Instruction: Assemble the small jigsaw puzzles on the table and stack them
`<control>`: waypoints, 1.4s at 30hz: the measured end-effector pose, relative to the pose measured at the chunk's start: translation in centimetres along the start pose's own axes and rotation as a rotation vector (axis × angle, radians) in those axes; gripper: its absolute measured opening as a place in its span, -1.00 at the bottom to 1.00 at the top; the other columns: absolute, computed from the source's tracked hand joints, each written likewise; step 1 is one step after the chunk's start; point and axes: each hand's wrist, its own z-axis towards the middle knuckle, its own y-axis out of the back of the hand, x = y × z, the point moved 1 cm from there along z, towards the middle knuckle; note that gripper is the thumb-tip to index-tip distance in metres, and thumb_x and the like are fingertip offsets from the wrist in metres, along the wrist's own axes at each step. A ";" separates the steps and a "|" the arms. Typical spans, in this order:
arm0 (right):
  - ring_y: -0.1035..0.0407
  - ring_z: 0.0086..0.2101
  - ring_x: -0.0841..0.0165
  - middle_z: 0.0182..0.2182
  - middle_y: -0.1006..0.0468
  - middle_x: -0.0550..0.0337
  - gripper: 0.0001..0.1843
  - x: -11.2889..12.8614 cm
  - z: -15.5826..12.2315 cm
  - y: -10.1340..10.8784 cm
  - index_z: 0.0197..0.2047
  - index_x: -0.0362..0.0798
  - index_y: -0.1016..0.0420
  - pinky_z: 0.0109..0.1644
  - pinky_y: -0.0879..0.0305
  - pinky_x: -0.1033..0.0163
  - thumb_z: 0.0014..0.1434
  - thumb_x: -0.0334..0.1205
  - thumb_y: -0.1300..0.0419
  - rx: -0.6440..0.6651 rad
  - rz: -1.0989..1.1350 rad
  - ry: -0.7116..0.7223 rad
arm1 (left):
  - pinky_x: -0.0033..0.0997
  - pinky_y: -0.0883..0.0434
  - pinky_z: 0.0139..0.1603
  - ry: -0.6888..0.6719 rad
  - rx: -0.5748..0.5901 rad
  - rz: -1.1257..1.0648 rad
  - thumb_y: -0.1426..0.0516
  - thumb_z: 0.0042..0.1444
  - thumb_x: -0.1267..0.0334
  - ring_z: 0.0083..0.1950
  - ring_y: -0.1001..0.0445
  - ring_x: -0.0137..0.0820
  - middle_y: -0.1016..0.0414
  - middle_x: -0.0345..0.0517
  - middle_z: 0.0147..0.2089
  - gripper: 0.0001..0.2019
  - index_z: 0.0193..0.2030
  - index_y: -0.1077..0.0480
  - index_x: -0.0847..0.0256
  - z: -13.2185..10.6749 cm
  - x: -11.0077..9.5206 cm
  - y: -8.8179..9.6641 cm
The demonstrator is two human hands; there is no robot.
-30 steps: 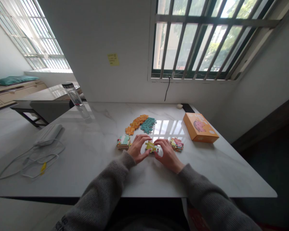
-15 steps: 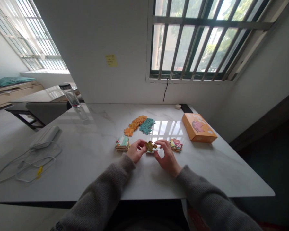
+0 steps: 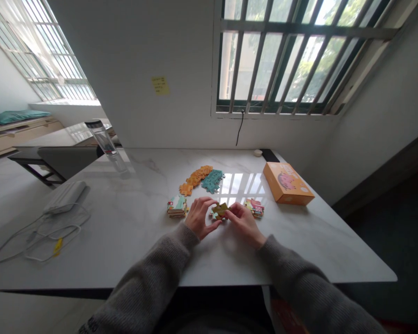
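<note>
At the front middle of the table (image 3: 142,241), between 2 stacks of jigsaw pieces, 2 bare hands work over an olive piece (image 3: 221,209). The right hand (image 3: 244,222) has a narrow grip: thumb and fingers pinch the piece at its right edge, so that most of it projects leftward, clear of the fingertips. The left hand (image 3: 198,218) is wide, its fingers arched above and its thumb stretched out below. The gap between them faces the piece's left side; whether 1 of its fingertips touches cannot be told. Beneath and to the left of the olive piece, a pale green piece (image 3: 213,216) shows in part within this gap.

Just beside the left hand stands the left stack (image 3: 177,207), and just beyond the right hand, the right stack (image 3: 254,208). Behind the hands lie orange pieces (image 3: 199,176), overlapping in a curved row, with teal pieces (image 3: 212,181) to their right. An orange box (image 3: 288,184) lies farther right. Far left are a white device (image 3: 64,196) and its cable (image 3: 42,257); a bottle (image 3: 102,139) stands behind them.
</note>
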 end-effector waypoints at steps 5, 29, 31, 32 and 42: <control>-0.43 -0.41 0.32 -0.47 -0.56 0.19 -0.57 0.3 0.0 -0.1 -0.41 -0.04 -0.41 -0.27 -0.35 0.21 0.09 0.17 -0.34 0.001 0.146 -0.093 | -0.12 -0.41 0.07 -0.079 -0.010 0.062 -0.25 0.17 0.22 0.03 -0.41 -0.14 -0.43 0.06 0.03 -0.52 0.21 -0.27 0.16 -0.1 0.1 0.0; -0.38 0.00 0.12 -0.03 -0.56 0.03 -0.79 1.9 0.1 6.4 0.01 0.08 -0.48 0.09 -0.38 -0.08 0.30 -0.18 -0.22 0.112 -0.729 0.546 | -0.07 -0.38 0.17 0.034 0.185 -0.166 -0.19 0.18 0.20 0.13 -0.42 -0.14 -0.45 0.07 0.09 -0.56 0.19 -0.29 0.14 -0.7 1.3 -0.1; -0.37 0.01 0.11 -0.03 -0.56 0.03 -0.79 1.3 0.4 8.7 0.00 0.08 -0.49 0.11 -0.37 -0.09 0.30 -0.17 -0.21 0.072 -0.764 0.516 | -0.05 -0.39 0.15 0.030 0.216 -0.084 -0.17 0.17 0.24 0.12 -0.42 -0.13 -0.46 0.05 0.09 -0.63 0.13 -0.34 0.14 -0.9 1.7 -0.5; -0.37 0.02 0.10 -0.03 -0.56 0.02 -0.78 0.9 0.5 9.9 0.01 0.08 -0.49 0.12 -0.36 -0.09 0.29 -0.15 -0.22 0.058 -0.783 0.501 | -0.05 -0.39 0.13 0.037 0.229 -0.048 -0.17 0.16 0.26 0.10 -0.42 -0.13 -0.46 0.04 0.08 -0.66 0.09 -0.37 0.14 -1.1 2.0 -0.7; -0.39 0.01 0.09 -0.03 -0.54 0.01 -0.83 -1.3 0.5 13.8 -0.15 0.04 -0.54 0.13 -0.32 -0.11 0.28 -0.11 -0.18 0.087 -0.886 0.366 | -0.02 -0.41 0.14 0.101 0.294 0.018 -0.21 0.11 0.29 0.12 -0.41 -0.12 -0.46 0.05 0.11 -0.70 0.01 -0.41 0.16 -1.8 3.1 -2.1</control>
